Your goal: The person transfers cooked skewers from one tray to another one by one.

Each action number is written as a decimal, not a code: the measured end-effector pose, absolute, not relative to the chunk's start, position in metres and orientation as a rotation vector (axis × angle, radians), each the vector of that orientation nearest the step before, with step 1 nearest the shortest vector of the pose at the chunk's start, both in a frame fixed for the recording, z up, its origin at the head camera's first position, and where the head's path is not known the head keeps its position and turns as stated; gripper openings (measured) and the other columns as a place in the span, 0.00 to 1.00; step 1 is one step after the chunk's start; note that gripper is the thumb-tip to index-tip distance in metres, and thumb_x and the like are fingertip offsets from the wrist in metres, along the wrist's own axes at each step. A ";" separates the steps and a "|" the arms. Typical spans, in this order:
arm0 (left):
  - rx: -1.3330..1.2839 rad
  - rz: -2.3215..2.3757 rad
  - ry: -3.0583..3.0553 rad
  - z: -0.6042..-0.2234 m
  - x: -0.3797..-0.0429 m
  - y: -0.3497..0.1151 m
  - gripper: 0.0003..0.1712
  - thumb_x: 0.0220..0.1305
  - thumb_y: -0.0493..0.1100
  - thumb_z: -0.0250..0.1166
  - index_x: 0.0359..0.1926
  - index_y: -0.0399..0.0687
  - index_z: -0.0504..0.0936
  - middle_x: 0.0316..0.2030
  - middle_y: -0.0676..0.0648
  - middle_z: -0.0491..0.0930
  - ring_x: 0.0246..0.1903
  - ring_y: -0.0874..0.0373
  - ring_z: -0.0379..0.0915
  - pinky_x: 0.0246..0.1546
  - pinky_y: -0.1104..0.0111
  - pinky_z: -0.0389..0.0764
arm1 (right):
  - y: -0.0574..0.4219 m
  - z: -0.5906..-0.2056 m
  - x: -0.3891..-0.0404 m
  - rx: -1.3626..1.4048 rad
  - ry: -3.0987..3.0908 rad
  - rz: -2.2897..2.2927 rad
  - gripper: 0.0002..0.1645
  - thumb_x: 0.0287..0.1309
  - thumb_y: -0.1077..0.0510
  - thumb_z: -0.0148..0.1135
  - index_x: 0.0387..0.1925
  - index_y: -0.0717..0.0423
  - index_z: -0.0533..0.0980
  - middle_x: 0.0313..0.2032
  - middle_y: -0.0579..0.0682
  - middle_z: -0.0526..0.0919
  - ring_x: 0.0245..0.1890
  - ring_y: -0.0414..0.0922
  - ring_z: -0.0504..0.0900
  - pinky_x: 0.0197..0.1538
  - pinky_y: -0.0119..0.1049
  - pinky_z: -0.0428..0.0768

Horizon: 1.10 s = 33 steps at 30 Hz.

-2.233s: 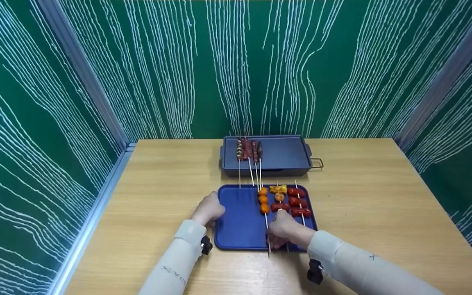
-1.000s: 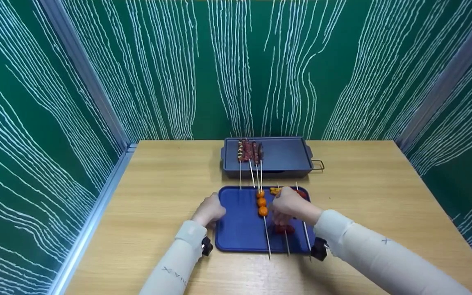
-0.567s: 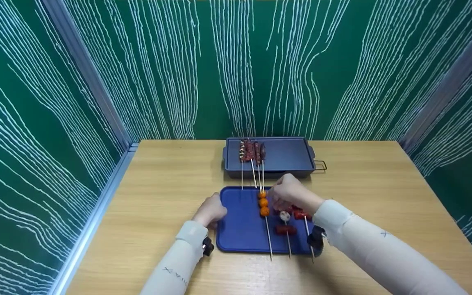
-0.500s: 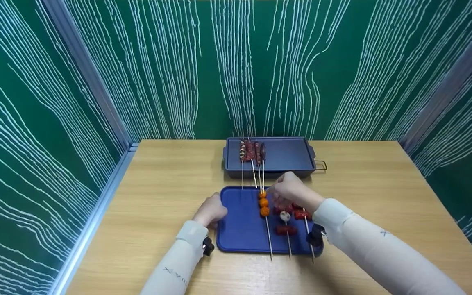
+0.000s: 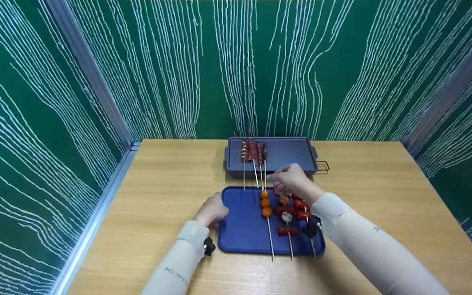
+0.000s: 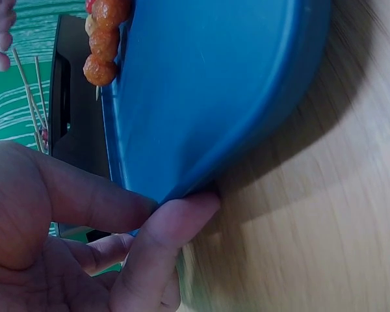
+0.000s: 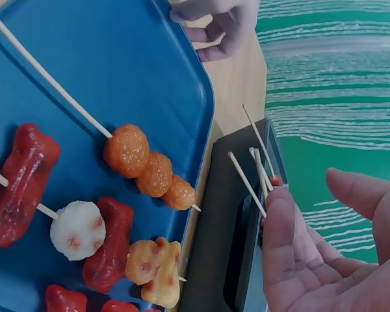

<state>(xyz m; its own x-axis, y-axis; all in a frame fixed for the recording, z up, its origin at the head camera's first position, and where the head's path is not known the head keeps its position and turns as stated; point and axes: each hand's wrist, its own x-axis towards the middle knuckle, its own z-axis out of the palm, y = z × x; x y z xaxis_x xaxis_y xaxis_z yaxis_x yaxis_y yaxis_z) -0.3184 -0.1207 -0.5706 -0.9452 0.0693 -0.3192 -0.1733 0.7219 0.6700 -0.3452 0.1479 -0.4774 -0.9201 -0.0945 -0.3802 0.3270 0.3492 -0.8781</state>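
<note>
1. L hand pinches blue rect. tray rim, 9–10 o'clock.
2. R hand fingers spread, tray's 1 o'clock.
3. Orange-ball wooden skewer on tray, approx. 12.
4. Dark-grey rect. grill pan w/ brown-red meat skewers, beyond tray, 12.

– What is the tray like?
– It is blue, and three skewers lie on it side by side.
– Which?
– The orange skewer has three balls; the mixed skewer, in the middle, carries yellow, red and white pieces; the red skewer is partly hidden.
</note>
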 end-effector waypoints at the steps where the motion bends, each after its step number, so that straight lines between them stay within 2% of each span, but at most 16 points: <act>1: -0.081 1.061 2.605 -0.570 -0.319 -0.121 0.41 0.68 0.32 0.54 0.81 0.29 0.58 0.66 0.26 0.76 0.13 0.53 0.74 0.08 0.68 0.76 | 0.148 -0.479 -0.347 0.207 2.256 -1.600 0.19 0.71 0.58 0.70 0.53 0.68 0.79 0.33 0.51 0.83 0.26 0.41 0.83 0.37 0.38 0.92; 5: -0.075 1.062 2.606 -0.570 -0.318 -0.121 0.41 0.68 0.32 0.54 0.82 0.29 0.58 0.66 0.27 0.76 0.13 0.54 0.73 0.08 0.68 0.76 | 0.148 -0.488 -0.353 0.222 2.260 -1.629 0.22 0.72 0.55 0.71 0.55 0.67 0.76 0.40 0.54 0.83 0.30 0.41 0.85 0.45 0.41 0.95; 10: -0.048 1.032 2.624 -0.569 -0.317 -0.121 0.40 0.67 0.32 0.53 0.80 0.26 0.59 0.62 0.25 0.78 0.11 0.56 0.72 0.06 0.70 0.74 | 0.144 -0.500 -0.356 0.223 2.244 -1.655 0.31 0.72 0.52 0.71 0.64 0.69 0.73 0.55 0.64 0.85 0.49 0.54 0.90 0.63 0.52 0.91; 12: -0.042 1.023 2.630 -0.570 -0.317 -0.121 0.40 0.67 0.32 0.53 0.80 0.26 0.60 0.62 0.24 0.78 0.11 0.56 0.72 0.06 0.71 0.74 | 0.141 -0.504 -0.357 0.221 2.225 -1.676 0.34 0.72 0.53 0.71 0.67 0.70 0.71 0.61 0.67 0.83 0.56 0.58 0.88 0.66 0.53 0.89; 14: -0.049 1.028 2.622 -0.570 -0.318 -0.121 0.40 0.67 0.32 0.53 0.80 0.26 0.59 0.63 0.24 0.78 0.11 0.55 0.72 0.06 0.70 0.74 | 0.138 -0.508 -0.359 0.231 2.202 -1.705 0.35 0.72 0.53 0.70 0.69 0.71 0.69 0.62 0.68 0.82 0.60 0.60 0.87 0.67 0.53 0.88; 17: -0.062 1.055 2.598 -0.572 -0.321 -0.121 0.40 0.67 0.31 0.53 0.80 0.26 0.59 0.63 0.23 0.77 0.12 0.53 0.74 0.08 0.67 0.77 | 0.135 -0.513 -0.362 0.250 2.171 -1.742 0.36 0.73 0.55 0.69 0.70 0.72 0.68 0.62 0.67 0.81 0.59 0.58 0.86 0.67 0.51 0.88; 19: -0.054 1.075 2.591 -0.580 -0.326 -0.123 0.41 0.66 0.31 0.53 0.80 0.25 0.58 0.62 0.23 0.77 0.12 0.52 0.74 0.08 0.65 0.78 | 0.134 -0.515 -0.365 0.268 2.156 -1.760 0.35 0.74 0.56 0.68 0.71 0.72 0.68 0.59 0.64 0.82 0.56 0.56 0.87 0.66 0.49 0.89; 24: -0.050 1.099 2.585 -0.586 -0.330 -0.125 0.40 0.66 0.31 0.53 0.79 0.25 0.60 0.60 0.23 0.77 0.12 0.49 0.75 0.09 0.62 0.80 | 0.131 -0.521 -0.371 0.282 2.125 -1.796 0.28 0.78 0.58 0.63 0.69 0.71 0.71 0.47 0.55 0.83 0.40 0.44 0.84 0.51 0.38 0.92; 27: -0.071 1.086 2.580 -0.578 -0.324 -0.123 0.39 0.68 0.31 0.53 0.79 0.27 0.60 0.62 0.25 0.77 0.14 0.50 0.75 0.09 0.63 0.80 | 0.130 -0.525 -0.374 0.283 2.102 -1.824 0.26 0.79 0.58 0.61 0.68 0.71 0.72 0.42 0.52 0.82 0.34 0.40 0.81 0.42 0.33 0.90; 33: -0.085 1.058 2.586 -0.565 -0.316 -0.120 0.38 0.71 0.32 0.53 0.80 0.28 0.60 0.64 0.27 0.77 0.16 0.53 0.74 0.10 0.67 0.78 | 0.128 -0.529 -0.378 0.269 2.066 -1.855 0.24 0.81 0.57 0.58 0.68 0.70 0.73 0.35 0.47 0.79 0.30 0.39 0.78 0.38 0.32 0.87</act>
